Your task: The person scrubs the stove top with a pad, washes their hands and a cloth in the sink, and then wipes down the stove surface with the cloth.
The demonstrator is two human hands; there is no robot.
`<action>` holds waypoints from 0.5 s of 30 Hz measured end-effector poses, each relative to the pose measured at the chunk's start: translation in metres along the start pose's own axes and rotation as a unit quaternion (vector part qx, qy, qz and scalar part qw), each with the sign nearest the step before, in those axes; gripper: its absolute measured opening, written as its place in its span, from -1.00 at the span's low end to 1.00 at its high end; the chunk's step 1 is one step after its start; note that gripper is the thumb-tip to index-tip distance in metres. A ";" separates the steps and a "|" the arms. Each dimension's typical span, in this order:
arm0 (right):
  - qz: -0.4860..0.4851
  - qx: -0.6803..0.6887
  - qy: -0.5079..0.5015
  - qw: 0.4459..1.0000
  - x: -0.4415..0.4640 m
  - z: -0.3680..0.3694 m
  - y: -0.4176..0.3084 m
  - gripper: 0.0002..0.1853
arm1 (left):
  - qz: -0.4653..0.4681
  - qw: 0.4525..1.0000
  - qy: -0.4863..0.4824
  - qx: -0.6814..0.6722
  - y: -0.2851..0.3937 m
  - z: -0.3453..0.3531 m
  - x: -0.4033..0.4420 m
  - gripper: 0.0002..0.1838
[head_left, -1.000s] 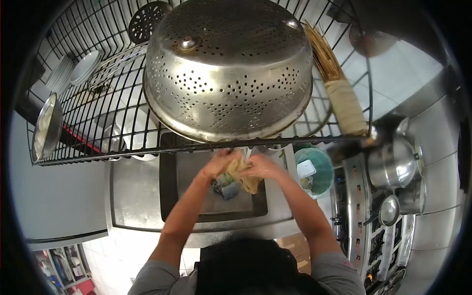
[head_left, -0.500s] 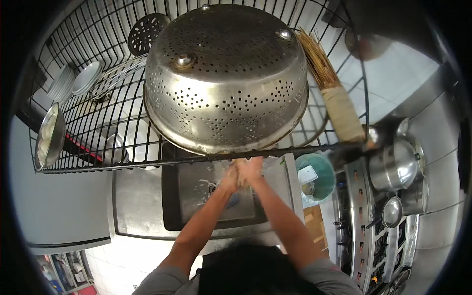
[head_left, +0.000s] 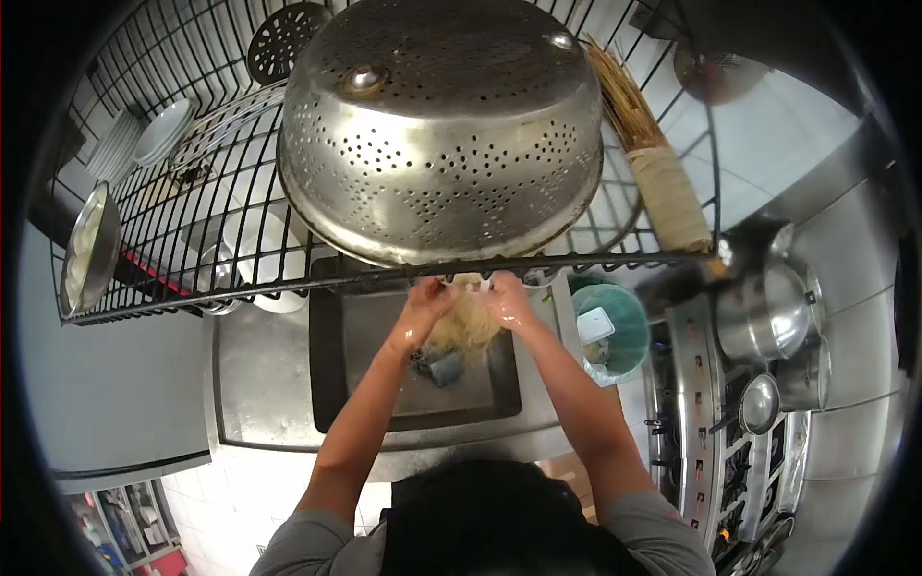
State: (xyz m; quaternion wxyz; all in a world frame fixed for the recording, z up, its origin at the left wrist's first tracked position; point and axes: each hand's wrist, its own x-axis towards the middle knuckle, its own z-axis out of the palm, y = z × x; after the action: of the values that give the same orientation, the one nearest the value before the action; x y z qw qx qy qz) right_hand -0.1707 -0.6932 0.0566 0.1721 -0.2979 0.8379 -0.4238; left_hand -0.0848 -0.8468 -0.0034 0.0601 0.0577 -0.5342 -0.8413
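Observation:
Both wet hands are over the sink (head_left: pixel 379 408), below the front edge of the rack. A limp pale-yellow cloth (head_left: pixel 466 324) hangs spread between them. My left hand (head_left: pixel 423 302) has its fingers closed on the cloth's left side. Gripping the right side is my right hand (head_left: pixel 507 300). The rack's edge hides part of the fingertips and of the cloth's top. On the sink floor just under the cloth lies a blue-grey piece (head_left: pixel 447 369), perhaps a sponge or rag, beside something dark.
An upturned metal colander (head_left: pixel 442 182) sits on the black wire rack (head_left: pixel 384 276) above my hands, with a bristle brush (head_left: pixel 663 192) at its right. A green bin (head_left: pixel 619 331) stands right of the sink. Farther right are pots (head_left: pixel 768 312) on a stove.
My hands have moved apart from being pressed together around the cloth, which now hangs open between them. The view has shifted slightly, showing more of the sink.

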 end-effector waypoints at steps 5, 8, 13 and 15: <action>0.151 0.478 0.095 0.860 -0.003 0.033 0.021 -0.87 | 0.098 0.976 0.004 0.193 -0.061 0.029 0.001 -0.66; 0.120 0.527 0.159 0.826 -0.035 0.006 0.027 -0.64 | 0.086 0.950 0.042 0.298 -0.119 -0.014 0.025 -0.65; 0.352 0.524 0.164 0.757 -0.067 0.029 0.070 -0.50 | 0.048 0.971 0.122 0.202 -0.016 0.033 -0.008 -0.71; 0.254 0.720 -0.021 0.645 -0.051 0.051 0.048 -0.44 | 0.003 0.938 0.070 0.339 -0.040 0.021 -0.008 -0.58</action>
State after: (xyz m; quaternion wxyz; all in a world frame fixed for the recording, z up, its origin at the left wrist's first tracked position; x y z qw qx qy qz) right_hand -0.1212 -0.6687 -0.0099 0.4511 0.1361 0.3071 -0.8269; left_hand -0.0821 -0.8103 -0.0305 0.0771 0.1321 -0.7822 -0.6040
